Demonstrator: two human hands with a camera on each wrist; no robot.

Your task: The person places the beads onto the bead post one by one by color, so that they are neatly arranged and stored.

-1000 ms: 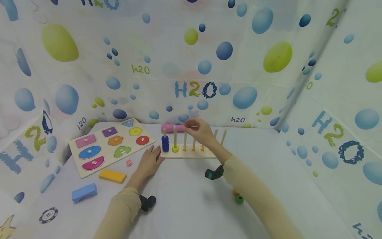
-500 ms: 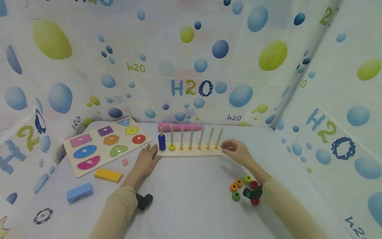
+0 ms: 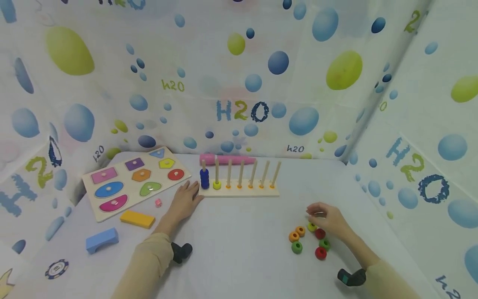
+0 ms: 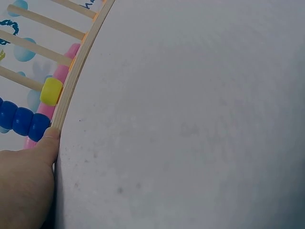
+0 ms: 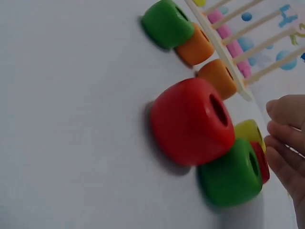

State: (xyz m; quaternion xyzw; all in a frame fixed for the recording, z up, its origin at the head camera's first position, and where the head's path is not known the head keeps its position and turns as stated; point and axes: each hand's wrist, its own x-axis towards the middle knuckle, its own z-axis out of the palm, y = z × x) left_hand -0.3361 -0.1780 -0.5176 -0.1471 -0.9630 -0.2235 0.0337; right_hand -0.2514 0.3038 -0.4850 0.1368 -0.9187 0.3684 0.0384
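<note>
As the left hand (image 3: 183, 202) lies flat against the peg board's (image 3: 240, 192) end, the right hand (image 3: 328, 219) hovers, fingers loosely curled, over loose beads (image 3: 296, 248).
Seven pegs; seven loose beads near the table's right edge: two orange, two red, two green, one yellow.

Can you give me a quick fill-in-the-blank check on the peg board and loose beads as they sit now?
1. The stack on the leftmost peg of the peg board is made of ____ beads.
2. The left hand rests flat against the board's ____ end.
3. The single bead on the second peg is ____.
4. The right hand is above the loose beads, which lie on the ____.

Missing words: blue; left; yellow; table
</note>
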